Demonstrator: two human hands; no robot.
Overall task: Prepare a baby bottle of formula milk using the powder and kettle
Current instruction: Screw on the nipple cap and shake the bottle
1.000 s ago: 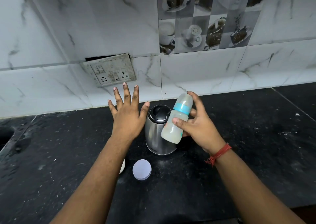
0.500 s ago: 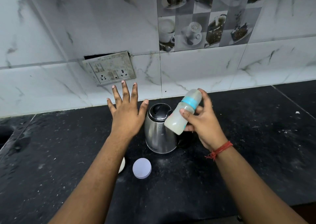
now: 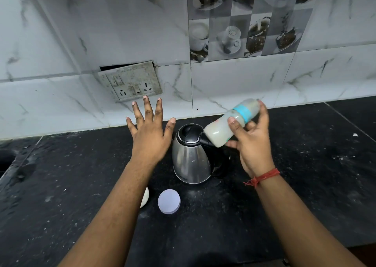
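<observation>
Right hand grips tilted bottle; black speckled counter; marble-tiled wall.

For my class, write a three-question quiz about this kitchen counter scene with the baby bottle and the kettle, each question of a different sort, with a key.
1. True or false: the baby bottle stands upright on the counter.
2. Which hand holds the bottle? A) left hand B) right hand C) neither
3. Fill in: the round white lid lies flat on the counter, nearer the camera than the steel ____.

Key
1. False: it is held tilted above the counter, cloudy liquid inside.
2. B; the left hand is empty, its fingers spread.
3. kettle
</observation>
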